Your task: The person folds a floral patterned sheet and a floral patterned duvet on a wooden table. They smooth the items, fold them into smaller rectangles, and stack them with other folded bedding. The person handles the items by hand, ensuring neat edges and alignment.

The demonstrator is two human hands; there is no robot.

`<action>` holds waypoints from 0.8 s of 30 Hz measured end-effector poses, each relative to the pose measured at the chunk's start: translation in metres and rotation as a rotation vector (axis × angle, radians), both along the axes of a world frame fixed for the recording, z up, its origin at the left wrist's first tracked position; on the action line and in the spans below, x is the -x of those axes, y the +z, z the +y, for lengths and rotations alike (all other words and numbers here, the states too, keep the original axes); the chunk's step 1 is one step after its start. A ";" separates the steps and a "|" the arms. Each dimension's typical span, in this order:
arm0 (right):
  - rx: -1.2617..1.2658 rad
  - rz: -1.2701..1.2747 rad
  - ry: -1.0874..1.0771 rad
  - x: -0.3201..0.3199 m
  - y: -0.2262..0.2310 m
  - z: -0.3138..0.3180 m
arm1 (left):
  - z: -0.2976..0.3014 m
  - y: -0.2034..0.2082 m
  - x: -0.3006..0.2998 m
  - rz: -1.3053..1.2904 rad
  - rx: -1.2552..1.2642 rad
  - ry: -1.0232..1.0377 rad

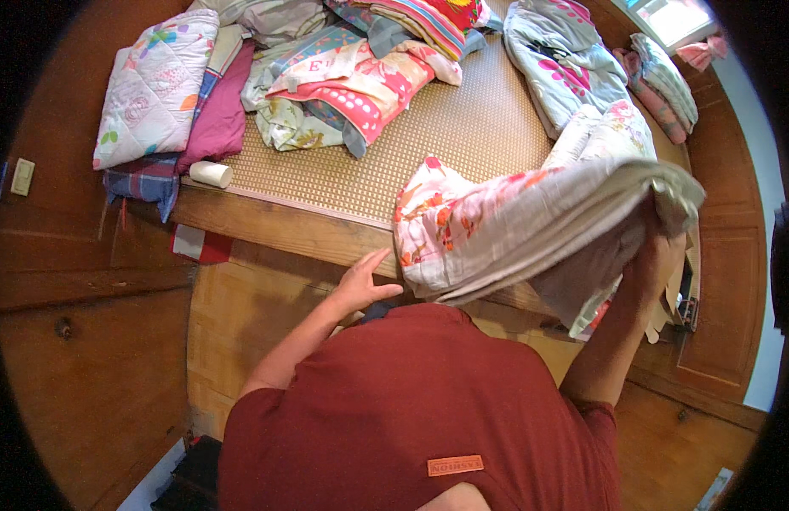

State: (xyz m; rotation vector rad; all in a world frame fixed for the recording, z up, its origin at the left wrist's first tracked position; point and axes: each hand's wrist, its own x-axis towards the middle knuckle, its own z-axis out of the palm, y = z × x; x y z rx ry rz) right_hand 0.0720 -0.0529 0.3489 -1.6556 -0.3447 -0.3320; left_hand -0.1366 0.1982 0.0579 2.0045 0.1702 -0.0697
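A floral quilt, white with red and orange flowers and a beige underside, lies folded across the near edge of the bed. My right hand grips its right end and holds that end raised, so the cloth arches up and hangs down beneath. Part of the right hand's fingers is hidden by the folds. Beside the quilt's lower left corner is my left hand, with thumb and fingers apart and nothing in it. It is close to the wooden bed edge.
Folded quilts are stacked at the bed's left, by a small white cylinder. Crumpled red-and-white bedding lies at the back, and a pale blue quilt at the right. A woven mat covers the bed. Wooden panels stand at the left.
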 end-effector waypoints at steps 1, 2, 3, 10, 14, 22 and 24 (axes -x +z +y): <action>0.019 -0.021 -0.027 0.000 0.005 0.015 | -0.003 0.010 -0.007 -0.010 -0.029 -0.023; 0.010 -0.025 0.005 -0.005 0.006 0.021 | -0.005 0.023 -0.014 -0.060 -0.049 -0.040; -0.007 -0.030 0.030 -0.011 0.007 0.025 | -0.007 0.035 -0.021 -0.113 -0.076 -0.063; -0.091 -0.109 0.118 -0.015 0.025 0.061 | -0.022 0.074 -0.033 -0.160 -0.141 -0.082; -0.161 -0.170 0.160 -0.011 0.028 0.079 | -0.040 0.064 -0.032 -0.276 -0.259 0.062; -0.179 -0.175 0.194 0.005 0.046 0.076 | -0.010 0.018 -0.046 -0.317 -0.291 0.372; -0.273 -0.131 0.210 0.014 0.051 0.082 | 0.002 0.006 -0.047 -0.266 -0.282 0.379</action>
